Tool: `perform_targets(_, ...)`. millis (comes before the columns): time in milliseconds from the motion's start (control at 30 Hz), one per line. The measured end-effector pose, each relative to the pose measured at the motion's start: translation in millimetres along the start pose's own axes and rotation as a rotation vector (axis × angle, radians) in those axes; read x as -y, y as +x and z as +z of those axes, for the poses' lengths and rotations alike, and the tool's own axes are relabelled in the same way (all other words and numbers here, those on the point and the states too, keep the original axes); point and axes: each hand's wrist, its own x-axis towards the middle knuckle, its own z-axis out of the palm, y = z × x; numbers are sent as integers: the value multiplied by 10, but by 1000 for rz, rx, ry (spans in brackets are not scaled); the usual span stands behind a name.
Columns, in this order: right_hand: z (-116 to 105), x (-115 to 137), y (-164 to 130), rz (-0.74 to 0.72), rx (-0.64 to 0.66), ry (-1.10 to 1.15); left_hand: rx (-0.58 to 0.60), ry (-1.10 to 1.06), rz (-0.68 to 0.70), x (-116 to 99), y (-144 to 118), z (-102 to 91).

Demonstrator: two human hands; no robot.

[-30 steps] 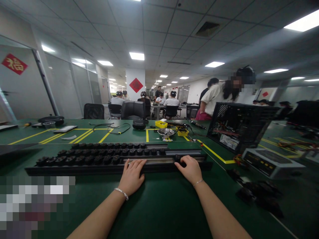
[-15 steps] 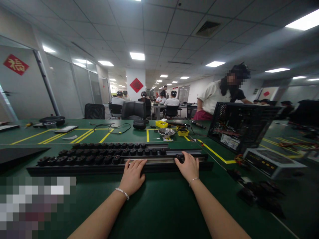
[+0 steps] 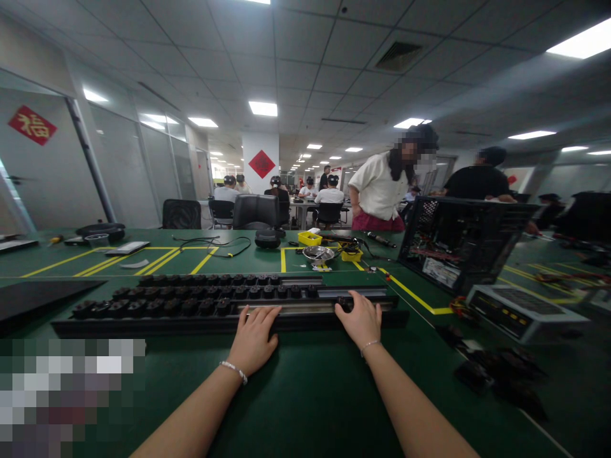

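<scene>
The left hand [image 3: 252, 342] lies flat, fingers [image 3: 260, 313] spread and loose, tips on the near edge of the long black rail [image 3: 143, 327] that runs across the green table [image 3: 305, 394]. The right hand [image 3: 363, 321] rests further right on the same rail, fingers curled over a small black knob [image 3: 342, 301]; whether they pinch it cannot be told. Rows of like knobs [image 3: 191, 299] fill the rail's left half; its right half is bare track. Open green table lies between rail and near edge. A computer case [image 3: 458, 245] stands to the right, well apart, with a power supply [image 3: 520, 312] before it
</scene>
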Motion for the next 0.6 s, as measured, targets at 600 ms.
perform_targets(600, -73, 49, 26, 110, 90, 12, -5, 13, 7, 6, -4, 13)
